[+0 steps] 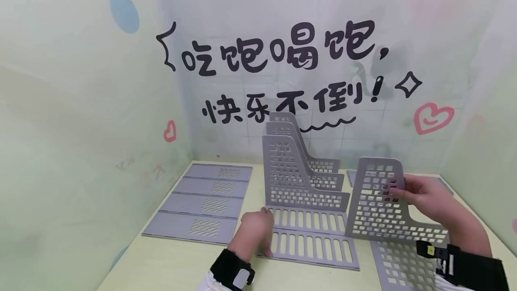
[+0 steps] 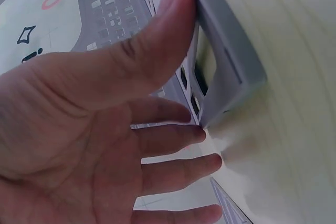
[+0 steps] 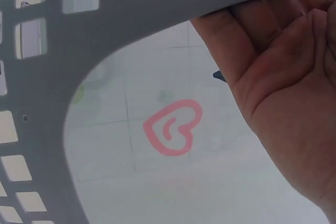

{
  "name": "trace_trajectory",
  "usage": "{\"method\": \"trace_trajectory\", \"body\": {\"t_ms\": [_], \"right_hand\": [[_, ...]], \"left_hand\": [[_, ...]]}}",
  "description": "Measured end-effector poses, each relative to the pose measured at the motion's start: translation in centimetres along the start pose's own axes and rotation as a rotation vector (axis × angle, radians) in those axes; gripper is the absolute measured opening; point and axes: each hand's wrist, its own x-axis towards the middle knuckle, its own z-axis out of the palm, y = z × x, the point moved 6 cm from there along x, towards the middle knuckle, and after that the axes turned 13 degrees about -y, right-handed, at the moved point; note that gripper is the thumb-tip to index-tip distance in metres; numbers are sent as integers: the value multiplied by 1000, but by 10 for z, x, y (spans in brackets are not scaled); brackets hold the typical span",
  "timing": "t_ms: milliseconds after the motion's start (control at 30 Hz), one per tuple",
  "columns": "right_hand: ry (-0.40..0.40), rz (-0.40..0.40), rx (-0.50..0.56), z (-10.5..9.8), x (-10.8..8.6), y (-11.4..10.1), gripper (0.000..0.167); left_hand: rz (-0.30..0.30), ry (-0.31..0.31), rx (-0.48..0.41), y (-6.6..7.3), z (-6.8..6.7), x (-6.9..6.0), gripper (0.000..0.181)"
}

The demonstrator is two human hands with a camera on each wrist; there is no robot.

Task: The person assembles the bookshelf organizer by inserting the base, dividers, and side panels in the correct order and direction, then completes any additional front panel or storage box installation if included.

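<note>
My right hand point(image 1: 430, 199) pinches the tall part of a grey perforated L-shaped panel point(image 1: 377, 199), held upright to the right of the other parts. In the right wrist view the panel's curved edge point(image 3: 79, 87) runs up to my fingers. A slotted grey base point(image 1: 311, 232) lies on the table, with three similar upright panels point(image 1: 282, 160) standing in a row at its back. My left hand point(image 1: 256, 230) is at the base's left side. In the left wrist view the thumb rests on a grey edge point(image 2: 231, 51), while the other fingers extend fairly straight beside it.
Several flat grey panels point(image 1: 202, 201) lie in a row on the left of the pale table point(image 1: 173, 264). Another perforated panel point(image 1: 397, 262) lies at the front right, partly under the held one. Printed wall sheets point(image 1: 226, 3) enclose the table's back and sides.
</note>
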Motion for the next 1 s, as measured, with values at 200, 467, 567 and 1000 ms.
{"method": "trace_trajectory", "body": {"t_ms": [200,467,567,1000], "right_hand": [[-73,-135,101,16,12,-15,25],[-59,-239,132,68,58,-66,15],[-33,-232,105,88,70,-84,12],[-348,-94,-147,100,67,-52,10]], "left_hand": [[-87,-30,26,-4,5,2,97],[-81,-31,39,-5,3,0,87],[-79,-18,32,-6,2,0,85],[-69,43,-61,-17,-4,-4,55]]}}
